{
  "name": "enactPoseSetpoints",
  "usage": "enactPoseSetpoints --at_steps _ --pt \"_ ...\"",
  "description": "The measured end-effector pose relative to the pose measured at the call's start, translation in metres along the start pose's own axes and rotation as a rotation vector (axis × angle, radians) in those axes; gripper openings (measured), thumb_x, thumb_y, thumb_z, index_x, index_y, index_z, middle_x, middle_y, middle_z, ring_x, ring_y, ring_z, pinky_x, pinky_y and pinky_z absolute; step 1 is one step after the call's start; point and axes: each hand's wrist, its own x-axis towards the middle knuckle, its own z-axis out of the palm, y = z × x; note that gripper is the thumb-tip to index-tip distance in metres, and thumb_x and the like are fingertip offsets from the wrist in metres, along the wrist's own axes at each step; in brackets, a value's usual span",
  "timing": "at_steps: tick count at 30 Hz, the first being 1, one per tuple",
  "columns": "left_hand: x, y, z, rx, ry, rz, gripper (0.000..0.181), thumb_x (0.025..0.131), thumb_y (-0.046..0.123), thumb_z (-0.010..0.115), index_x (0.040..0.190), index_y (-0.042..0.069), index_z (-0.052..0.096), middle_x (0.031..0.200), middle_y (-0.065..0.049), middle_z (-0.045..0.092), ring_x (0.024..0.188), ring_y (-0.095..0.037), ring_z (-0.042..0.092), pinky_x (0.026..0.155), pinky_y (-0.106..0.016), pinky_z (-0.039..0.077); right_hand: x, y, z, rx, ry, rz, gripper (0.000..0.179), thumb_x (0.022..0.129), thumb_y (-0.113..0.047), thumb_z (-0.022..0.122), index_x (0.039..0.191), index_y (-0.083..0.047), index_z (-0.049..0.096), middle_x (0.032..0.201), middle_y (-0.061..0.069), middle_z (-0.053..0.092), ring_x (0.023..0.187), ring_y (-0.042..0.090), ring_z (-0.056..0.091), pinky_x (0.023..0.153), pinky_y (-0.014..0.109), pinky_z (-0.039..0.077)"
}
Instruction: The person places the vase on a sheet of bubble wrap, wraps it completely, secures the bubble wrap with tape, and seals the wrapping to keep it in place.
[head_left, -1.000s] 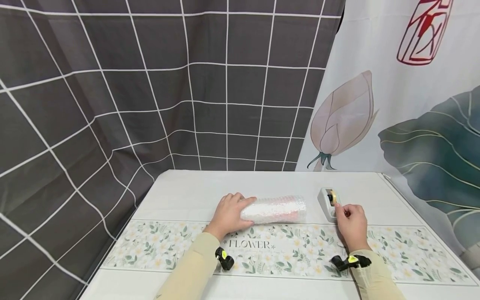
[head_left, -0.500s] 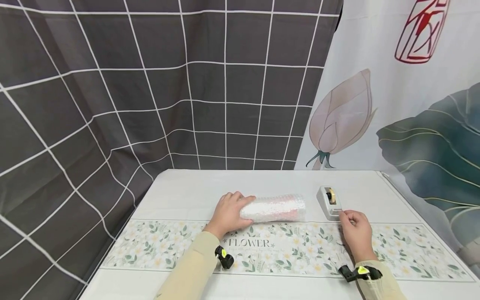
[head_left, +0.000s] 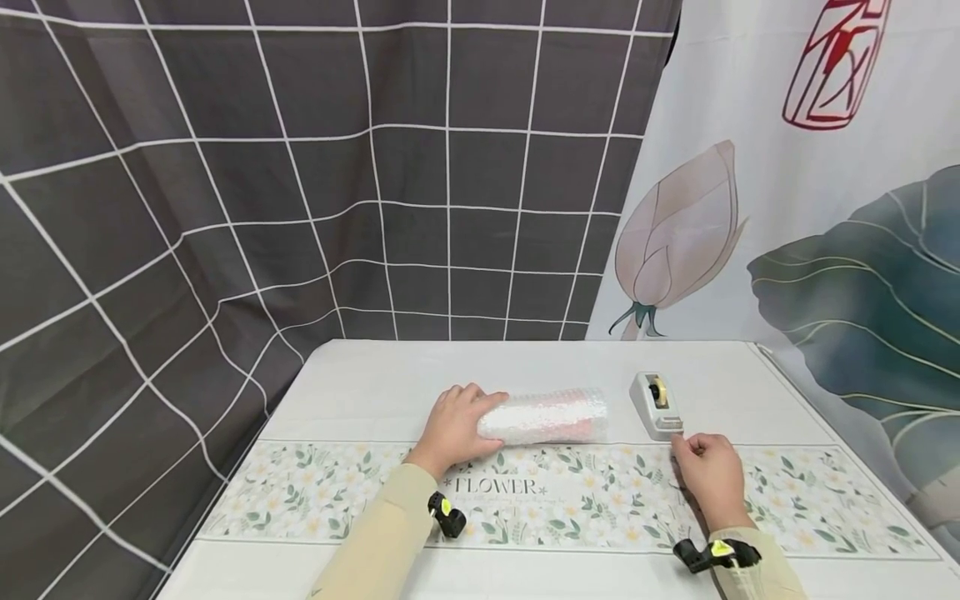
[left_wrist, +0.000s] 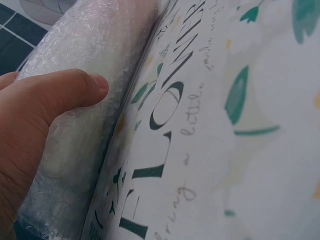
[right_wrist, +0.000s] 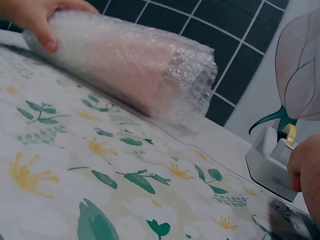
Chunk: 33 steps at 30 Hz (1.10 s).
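Note:
A roll-shaped bundle in clear bubble wrap (head_left: 551,417), pinkish inside, lies crosswise on the table. My left hand (head_left: 453,425) grips its left end, and in the left wrist view the thumb (left_wrist: 75,90) presses on the bubble wrap. Right of the bundle stands a white tape dispenser (head_left: 643,398) with a small yellowish roll of tape (head_left: 658,392). At the dispenser's front cutter edge, my right hand (head_left: 712,475) has thumb and forefinger pinched together on the end of the tape; the clear strip itself is hardly visible.
A white tablecloth (head_left: 420,367) with a printed flower band (head_left: 337,492) covers the table. Behind it hangs a dark grid-patterned curtain (head_left: 420,167), with a white lotus-print curtain (head_left: 697,100) on the right.
My right hand has come from near the tape roll toward me, past the dispenser's front, then slightly down and left to its cutter edge. The left hand and bundle stay put.

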Motion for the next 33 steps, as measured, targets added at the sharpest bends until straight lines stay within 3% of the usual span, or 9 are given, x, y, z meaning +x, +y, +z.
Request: enactPoseSetpoints --at_steps 4,10,18,33 --pt "0.0004 -0.0005 0.0002 0.0 0.003 0.0 0.077 0.076 0.058 0.078 0.146 0.034 0.054 0.115 0.003 0.059 0.101 -0.018 0.054 0.094 -0.039 0.046 0.0021 0.0005 0.0015 -0.073 0.008 -0.082 0.039 0.096 -0.02 0.061 0.06 -0.007 0.053 0.08 0.016 0.052 0.068 0.029 0.048 0.059 0.036 0.033" --pt "0.0011 -0.0007 -0.0006 -0.003 -0.011 -0.003 0.077 0.077 0.058 0.078 0.146 0.035 0.053 0.115 0.003 0.059 0.1 -0.018 0.053 0.095 -0.038 0.046 0.0044 0.0009 0.0021 -0.093 0.005 -0.098 0.041 0.095 -0.019 0.061 0.058 -0.009 0.048 0.063 0.007 0.044 0.053 0.022 0.041 0.051 0.034 0.029" --pt "0.0017 0.0005 -0.0034 -0.012 -0.026 -0.009 0.077 0.077 0.057 0.078 0.146 0.034 0.054 0.116 0.002 0.059 0.102 -0.019 0.054 0.095 -0.039 0.046 0.0053 -0.0012 -0.0002 -0.085 -0.035 -0.069 0.039 0.096 -0.02 0.059 0.06 -0.009 0.049 0.056 0.002 0.042 0.051 0.021 0.041 0.048 0.032 0.029" --pt "0.0024 0.001 -0.003 -0.02 -0.028 -0.015 0.076 0.076 0.056 0.078 0.146 0.035 0.054 0.116 0.003 0.059 0.101 -0.019 0.053 0.095 -0.039 0.045 0.0075 0.0017 -0.0002 -0.094 -0.121 -0.015 0.038 0.1 -0.03 0.056 0.069 -0.007 0.058 0.063 0.005 0.051 0.059 0.023 0.046 0.052 0.034 0.033"
